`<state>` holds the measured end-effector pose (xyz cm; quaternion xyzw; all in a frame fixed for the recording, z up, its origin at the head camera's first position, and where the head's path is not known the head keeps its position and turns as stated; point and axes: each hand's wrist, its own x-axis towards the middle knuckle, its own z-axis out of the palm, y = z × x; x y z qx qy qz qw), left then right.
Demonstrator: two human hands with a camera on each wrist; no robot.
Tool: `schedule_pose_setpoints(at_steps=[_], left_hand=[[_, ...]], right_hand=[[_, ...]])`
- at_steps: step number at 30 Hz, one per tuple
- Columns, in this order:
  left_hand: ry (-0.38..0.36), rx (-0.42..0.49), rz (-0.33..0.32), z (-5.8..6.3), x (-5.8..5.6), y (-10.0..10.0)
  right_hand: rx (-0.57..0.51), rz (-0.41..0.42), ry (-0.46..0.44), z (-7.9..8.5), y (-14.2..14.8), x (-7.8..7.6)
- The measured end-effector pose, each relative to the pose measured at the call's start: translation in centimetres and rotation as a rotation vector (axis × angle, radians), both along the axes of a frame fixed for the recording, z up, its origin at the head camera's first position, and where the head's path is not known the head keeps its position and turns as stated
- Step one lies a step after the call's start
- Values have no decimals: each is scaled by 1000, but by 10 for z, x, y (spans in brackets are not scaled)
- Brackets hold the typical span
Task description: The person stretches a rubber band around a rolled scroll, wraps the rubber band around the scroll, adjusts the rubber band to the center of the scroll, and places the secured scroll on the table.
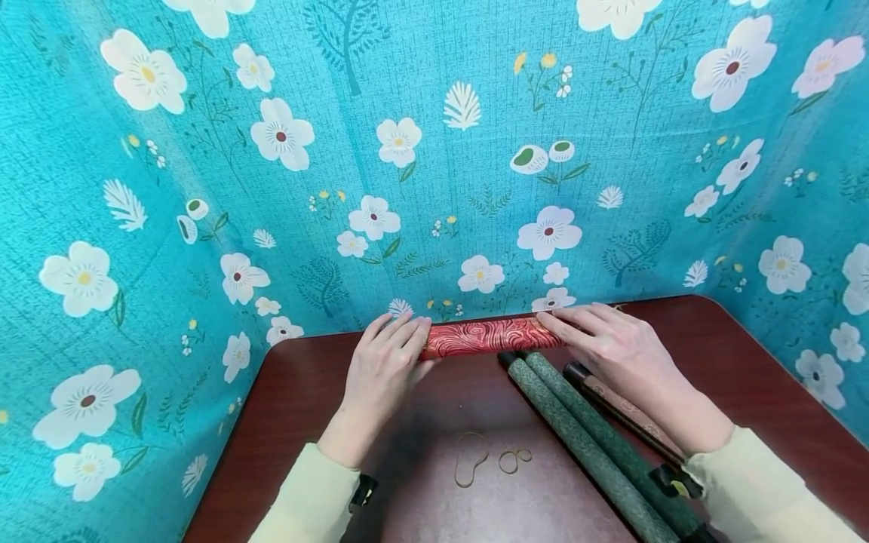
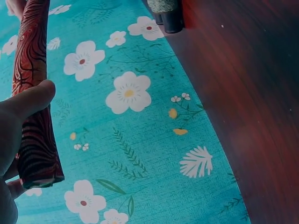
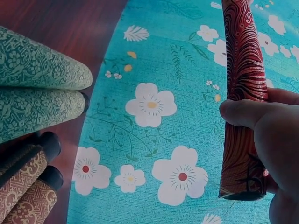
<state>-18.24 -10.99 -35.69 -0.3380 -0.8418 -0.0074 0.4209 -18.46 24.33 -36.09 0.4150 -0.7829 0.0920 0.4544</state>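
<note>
A red roll [image 1: 492, 336] with a dark swirling pattern is held level above the far edge of the table, one hand at each end. My left hand [image 1: 383, 369] grips its left end. In the left wrist view the thumb [image 2: 35, 100] presses along the near side of the roll [image 2: 32, 60]. At the right end my right hand [image 1: 621, 351] has the roll between thumb and fingers. Thin strands show near that end of the roll [image 3: 244, 79] in the right wrist view. The fingers behind the roll are partly hidden.
Two green patterned scrolls [image 1: 577, 426] with dark end knobs lie slantwise on the dark red table [image 1: 305, 422]. Brown patterned scrolls [image 3: 28, 196] lie beside them, partly under my right forearm. Thin elastic bands [image 1: 517, 454] lie mid-table. A blue flowered cloth [image 1: 407, 249] hangs behind.
</note>
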Motion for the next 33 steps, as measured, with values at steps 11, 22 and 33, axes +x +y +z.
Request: schedule_pose_setpoints(at_steps=[11, 22, 33], left_hand=[[-40, 35, 17, 2, 1, 12], [-69, 7, 127, 9, 5, 6], [-100, 61, 89, 13, 7, 15]], right_hand=[[0, -10, 13, -3, -5, -6], [49, -60, -54, 5, 6, -5], [31, -47, 41, 8, -6, -3]])
